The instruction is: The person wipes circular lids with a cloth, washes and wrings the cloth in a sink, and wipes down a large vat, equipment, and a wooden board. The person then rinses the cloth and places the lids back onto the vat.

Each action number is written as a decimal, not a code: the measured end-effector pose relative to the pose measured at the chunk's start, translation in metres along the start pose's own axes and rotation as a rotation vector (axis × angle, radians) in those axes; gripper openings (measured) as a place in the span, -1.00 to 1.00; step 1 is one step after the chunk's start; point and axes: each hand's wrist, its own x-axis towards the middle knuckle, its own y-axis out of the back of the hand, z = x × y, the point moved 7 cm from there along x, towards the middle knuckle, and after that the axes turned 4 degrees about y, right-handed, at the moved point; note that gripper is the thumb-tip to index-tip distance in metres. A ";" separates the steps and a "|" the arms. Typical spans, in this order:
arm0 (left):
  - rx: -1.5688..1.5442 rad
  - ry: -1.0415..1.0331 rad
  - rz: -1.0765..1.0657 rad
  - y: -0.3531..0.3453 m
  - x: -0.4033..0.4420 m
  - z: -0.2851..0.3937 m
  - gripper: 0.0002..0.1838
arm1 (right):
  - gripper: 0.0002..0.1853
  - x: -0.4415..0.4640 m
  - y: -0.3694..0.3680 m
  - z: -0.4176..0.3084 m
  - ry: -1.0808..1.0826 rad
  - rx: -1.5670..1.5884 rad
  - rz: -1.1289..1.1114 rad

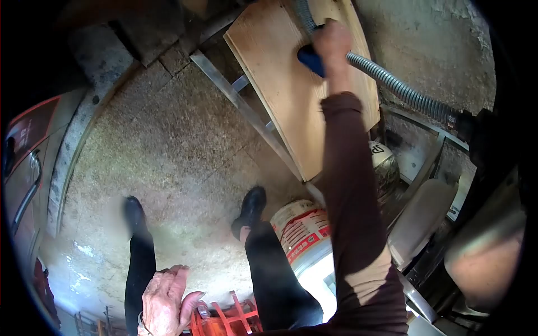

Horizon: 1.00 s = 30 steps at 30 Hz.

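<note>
My right hand [333, 40] reaches far forward, its fingers wrapped round a dark blue hand tool [311, 60] that rests on a pale wooden board [274, 73]. The tool's kind is mostly hidden under the hand. A grey corrugated hose [400, 89] runs from near the wrist to the right, and another ribbed length shows above the hand. Low in the view, my left hand [163, 299] hangs near my left leg, fingers stretched and thumb apart, holding nothing.
A metal frame [241, 103] stands under and beside the board. To the right of my legs is a white and red bucket [302, 232]. An orange-red stool or rack [227, 319] sits below me. The concrete floor [162, 134] is dusty.
</note>
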 end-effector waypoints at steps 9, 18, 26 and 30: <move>-0.013 -0.052 -0.053 -0.011 0.032 -0.045 -0.48 | -0.43 -0.179 0.056 -0.121 0.486 0.679 0.170; 0.358 -0.471 0.459 -0.024 0.249 0.000 -0.30 | -0.56 -0.221 -0.029 0.143 -0.460 0.005 -0.024; 0.460 -0.319 0.754 -0.031 0.382 0.014 0.15 | -0.37 -0.107 -0.008 0.063 -0.026 0.847 -0.048; 0.438 -0.321 0.775 -0.032 0.382 0.012 0.20 | -0.34 -0.127 -0.012 0.064 0.070 0.489 -0.118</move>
